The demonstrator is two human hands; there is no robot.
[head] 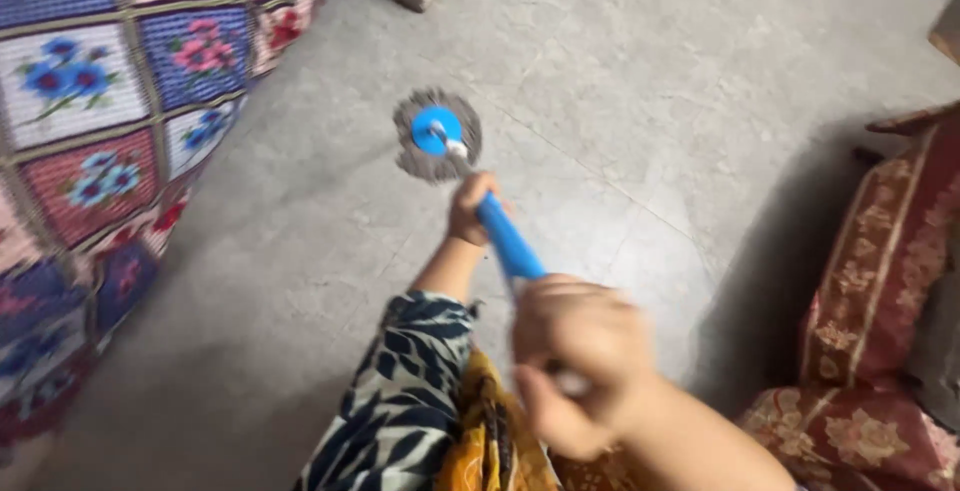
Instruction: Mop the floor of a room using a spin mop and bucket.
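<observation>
Blue-handled round grey string mop (437, 135) rests on grey stone floor (640, 101), twelve o'clock of the person. Left hand (472, 208) fingers clamp its shaft; right hand (578, 351) fingers clamp the upper end.

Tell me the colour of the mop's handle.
Bright blue, matching the round disc on the mop head; the mop handle shows best in the head view.

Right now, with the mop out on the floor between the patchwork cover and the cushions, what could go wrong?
The mop head lies close to the patchwork cover; a sweep that way might wet or snag it. The left hand and right hand grip the blue handle far apart, so a hard push could twist it. The grey floor may turn slippery, and the red cushions sit near.
</observation>
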